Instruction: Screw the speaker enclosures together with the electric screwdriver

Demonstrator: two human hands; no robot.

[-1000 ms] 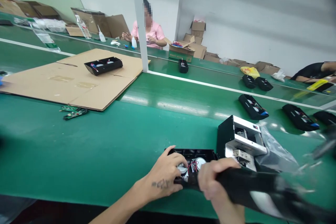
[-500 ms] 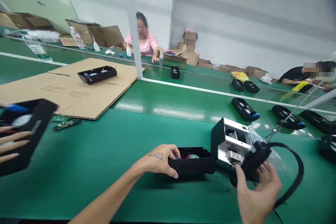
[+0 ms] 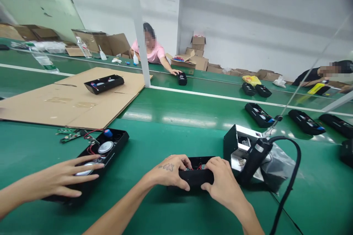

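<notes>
A black speaker housing [image 3: 196, 178], open side up with red wires inside, is between my hands low in the middle. My left hand [image 3: 172, 170] grips its left end, thumb on the near wall and fingers over the inside. On the right end my right hand [image 3: 223, 178] has its thumb at the near wall and its fingers over the rim. Both hands cover much of the inside. Right of my right hand, a black corded electric screwdriver [image 3: 255, 161] hangs from a wire, in front of a silver and black screw feeder [image 3: 238, 145].
A co-worker's hand [image 3: 68, 176] rests on another speaker housing [image 3: 116, 150] at left. Circuit boards [image 3: 72, 136] lie beside a cardboard sheet [image 3: 68, 108]. More housings [image 3: 259, 115] stand at right. Across the table a person in pink [image 3: 154, 52] reaches to a small housing [image 3: 182, 78].
My right hand has left the screwdriver and moved left onto the housing. The screwdriver now hangs free. The co-worker's housing at left has come down and right onto the table.
</notes>
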